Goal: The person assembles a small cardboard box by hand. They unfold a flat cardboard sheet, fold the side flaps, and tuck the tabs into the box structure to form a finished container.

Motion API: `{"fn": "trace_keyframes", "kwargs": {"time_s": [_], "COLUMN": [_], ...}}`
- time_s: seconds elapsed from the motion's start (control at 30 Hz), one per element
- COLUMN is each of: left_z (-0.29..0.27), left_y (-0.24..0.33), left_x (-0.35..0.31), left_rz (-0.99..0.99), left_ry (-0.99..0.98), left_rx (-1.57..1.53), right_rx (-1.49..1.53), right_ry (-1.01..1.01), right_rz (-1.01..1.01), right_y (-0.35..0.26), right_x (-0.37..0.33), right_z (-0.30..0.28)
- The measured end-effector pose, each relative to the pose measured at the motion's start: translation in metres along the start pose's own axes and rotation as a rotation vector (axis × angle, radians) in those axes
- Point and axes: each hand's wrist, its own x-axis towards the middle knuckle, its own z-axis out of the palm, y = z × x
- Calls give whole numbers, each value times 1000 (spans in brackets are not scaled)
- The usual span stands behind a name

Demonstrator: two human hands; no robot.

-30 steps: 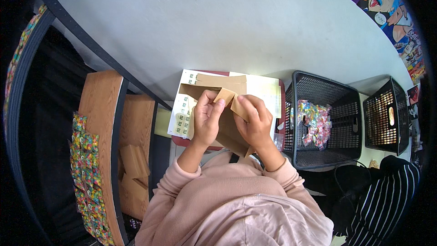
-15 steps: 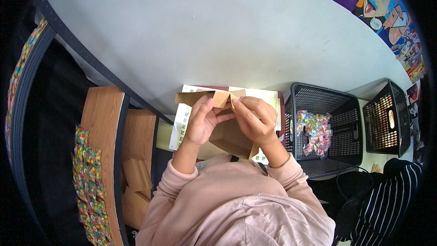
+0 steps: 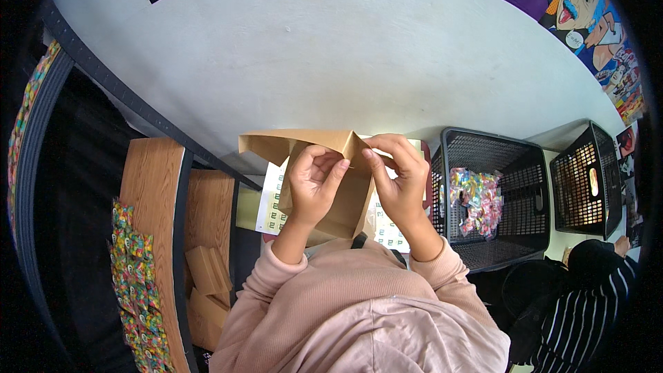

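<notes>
In front of my chest I hold a partly folded brown cardboard box (image 3: 293, 141), its inside facing me and a long flap sticking out to the left. My left hand (image 3: 312, 186) has curled fingers, with the thumb and fingertips at the box's upper corner. Just right of it, my right hand (image 3: 400, 176) pinches the neighbouring edge between thumb and forefinger. Beneath the box lie white sheets of labels (image 3: 273, 197) with green print, partly covered by the box and my hands.
On the right, a black plastic crate (image 3: 525, 204) holds small colourful candy packets (image 3: 476, 200); another black crate (image 3: 587, 183) stands beyond it. A person in striped black clothing (image 3: 580, 311) is at lower right. Left are wooden shelves (image 3: 153, 179), brown cardboard pieces (image 3: 207, 269) and hanging candy packets (image 3: 138, 283).
The box has turned in my hands, so its long flap reaches further left and more of the inside shows. My right hand has shifted slightly right. The other person's hand has appeared at right.
</notes>
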Motion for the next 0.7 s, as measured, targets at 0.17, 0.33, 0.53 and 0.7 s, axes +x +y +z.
{"fn": "trace_keyframes", "kwargs": {"time_s": [0.17, 0.33, 0.53, 0.7], "left_z": [4, 5, 2, 4], "left_y": [-4, -3, -4, -1], "left_x": [2, 4, 6, 8], "left_rz": [70, 48, 49, 52], "left_ry": [80, 135, 115, 121], "left_rx": [2, 16, -24, 8], "right_rx": [-1, 64, 40, 38], "right_ry": [-18, -19, -106, -140], "right_rz": [6, 23, -28, -37], "right_y": [2, 1, 2, 3], "right_x": [4, 5, 12, 15], "right_z": [5, 9, 7, 6]}}
